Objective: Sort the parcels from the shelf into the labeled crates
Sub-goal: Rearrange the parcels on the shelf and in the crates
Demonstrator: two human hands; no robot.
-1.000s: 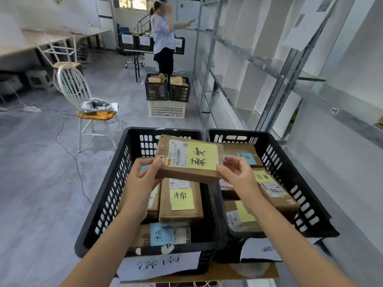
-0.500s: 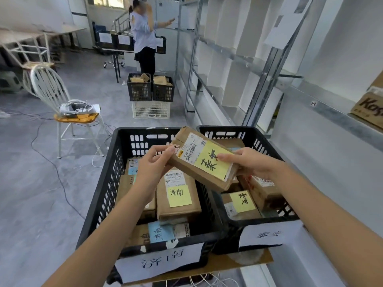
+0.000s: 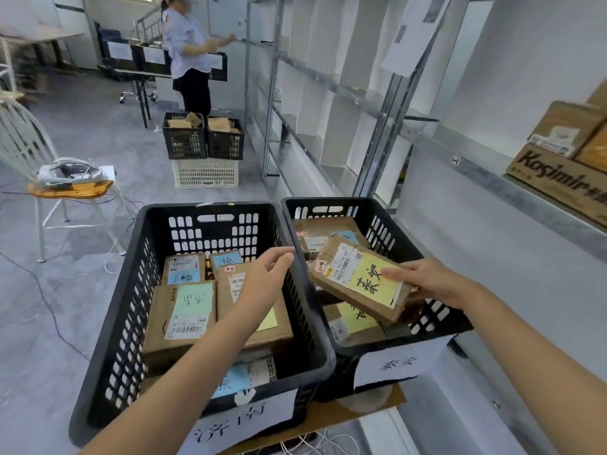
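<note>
A brown cardboard parcel (image 3: 354,279) with a yellow handwritten note and a barcode label is tilted inside the right black crate (image 3: 387,224), over other parcels. My right hand (image 3: 430,282) grips its right end, thumb on top. My left hand (image 3: 266,277) hovers over the left black crate (image 3: 138,274), fingers relaxed, apart from the parcel and holding nothing. Both crates hold several brown parcels with yellow or blue notes. A white paper label hangs on the front of each crate.
A metal shelf (image 3: 492,178) runs along the right with cardboard boxes (image 3: 565,159) on it. A white chair (image 3: 49,178) stands at left with cables on the floor. Farther back a person (image 3: 190,57) stands by two black crates (image 3: 203,137) stacked on a white one.
My left hand has let go of the parcel. My right hand has carried it rightward and down into the right crate. The view has swung right, showing boxes on the shelf.
</note>
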